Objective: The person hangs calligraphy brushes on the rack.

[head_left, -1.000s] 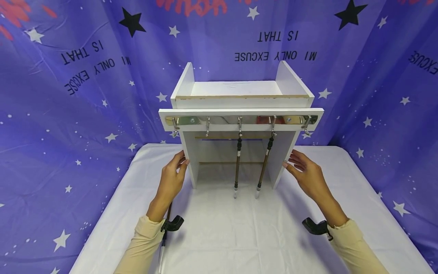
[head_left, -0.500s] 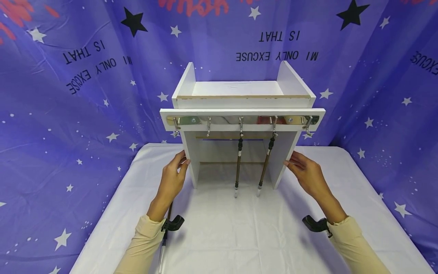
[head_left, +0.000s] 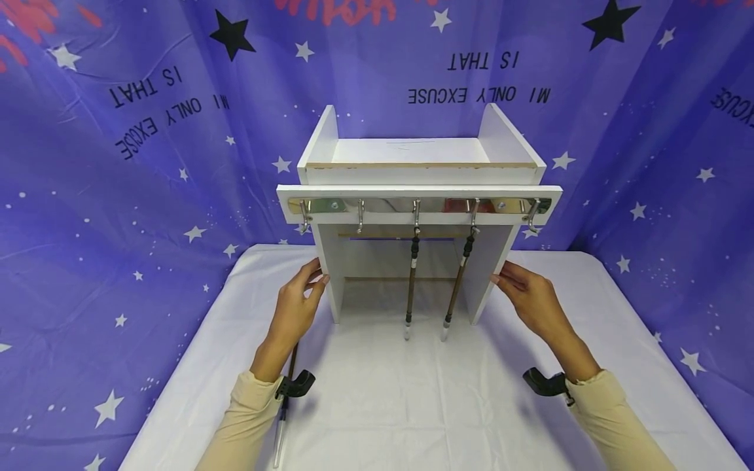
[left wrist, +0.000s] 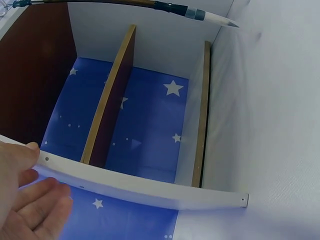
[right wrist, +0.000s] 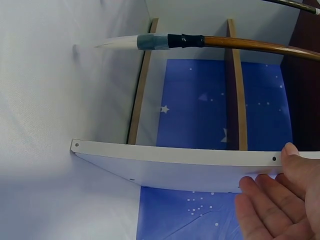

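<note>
Two hands (head_left: 294,307) (head_left: 535,306), each grip pinching a flat-panelled white rack (head_left: 419,176), slender pointed brushes (head_left: 410,288) (head_left: 455,288) hanging

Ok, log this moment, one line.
left hand: holds left shelf panel; right hand: holds right shelf panel; two calligraphy brushes: hang from hooks

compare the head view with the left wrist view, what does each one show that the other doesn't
Only head: the right hand, the mirrored strip and the black lettering.

Only left wrist: small holes in the side panel's edge, and a dark reddish-brown surface.

Both: the left hand, the white shelf, a hanging brush and star-patterned cloth.
</note>
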A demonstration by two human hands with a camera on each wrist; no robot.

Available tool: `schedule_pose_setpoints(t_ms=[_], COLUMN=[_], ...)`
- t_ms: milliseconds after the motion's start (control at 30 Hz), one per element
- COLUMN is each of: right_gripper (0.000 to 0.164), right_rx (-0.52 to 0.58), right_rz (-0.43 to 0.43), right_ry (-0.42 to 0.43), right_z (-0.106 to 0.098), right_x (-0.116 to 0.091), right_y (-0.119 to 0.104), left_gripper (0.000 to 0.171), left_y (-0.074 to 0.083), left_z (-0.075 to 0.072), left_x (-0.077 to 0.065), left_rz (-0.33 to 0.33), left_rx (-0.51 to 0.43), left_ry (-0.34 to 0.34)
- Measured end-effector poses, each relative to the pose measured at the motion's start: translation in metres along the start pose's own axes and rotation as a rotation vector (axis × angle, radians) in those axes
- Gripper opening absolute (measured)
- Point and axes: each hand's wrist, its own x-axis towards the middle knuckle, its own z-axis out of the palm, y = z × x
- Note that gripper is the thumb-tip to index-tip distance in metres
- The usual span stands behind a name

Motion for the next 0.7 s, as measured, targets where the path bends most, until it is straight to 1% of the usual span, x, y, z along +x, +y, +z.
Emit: schedule_pose_setpoints(t_ms=[67,133,200,300,400,567,700], right_gripper=[0.05,0.05,0.05,0.051,0.051,0.05,0.05], right_rx=[-0.004,-0.003,-0.001,0.006,0.003,-0.012,-0.016], right_rz=[-0.005,-0.008,-0.01,-0.006,-0.002,-0.01,-0.017], right_ry=[0.003,0.005,0.005,0.003,0.002,0.008,0.008], right_z=[0.0,0.0,0.0,0.001,0.0,0.0,0.001], right_x=[0.0,0.0,0.0,0.0,0.0,0.0,0.0], right_y=[0.001,0.001,0.001,0.001,0.0,-0.001,0.0], left_gripper=[0.043,0.043,0.044,0.046,0.049,0.051,0.054], left_y=[-0.001,-0.002,-0.002,-0.001,-0.002,-0.004,-0.007], left_z=[-0.002,-0.005,-0.008,-0.013,-0.017,-0.024,-0.031], left_x=[-0.002,-0.005,-0.009,-0.015,-0.021,-0.03,-0.038], left_rz=[-0.02,-0.057,-0.105,-0.18,-0.225,-0.255,-0.292], left_rx=[0.012,0.05,0.112,0.221,0.302,0.368,0.418], left_ry=[0.006,0.015,0.028,0.029,0.021,-0.013,-0.084])
